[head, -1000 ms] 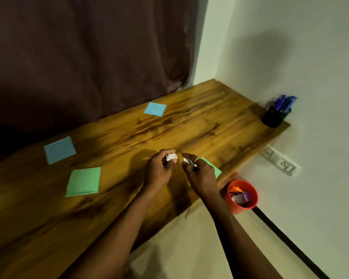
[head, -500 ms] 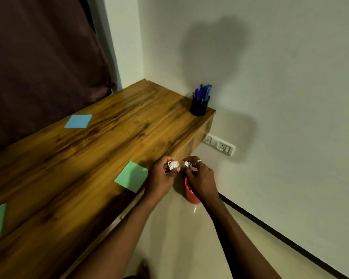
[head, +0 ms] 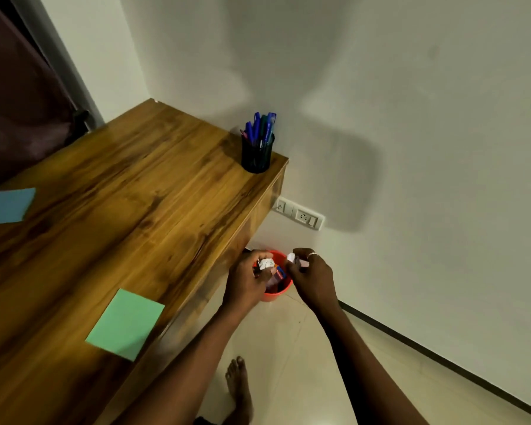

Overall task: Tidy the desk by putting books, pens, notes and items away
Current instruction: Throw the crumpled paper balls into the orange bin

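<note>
Both hands were over a small red plastic bin [head: 273,296] on the floor, just off the wooden desk [head: 141,210] by its front right corner. The left hand [head: 246,282] pinched a crumpled white paper ball [head: 265,263] in curled fingers, and the right hand [head: 312,278] pinched a smaller white paper scrap [head: 291,257]. The bin's open mouth lay directly below the ball, and the scrap appeared to be above the rim's right side, so letting go looked enough. A green square sticky note [head: 125,324] lay near the front edge, a blue sticky note [head: 8,206] farther left, and a black mesh pen holder [head: 257,156] stood at the far right corner.
</note>
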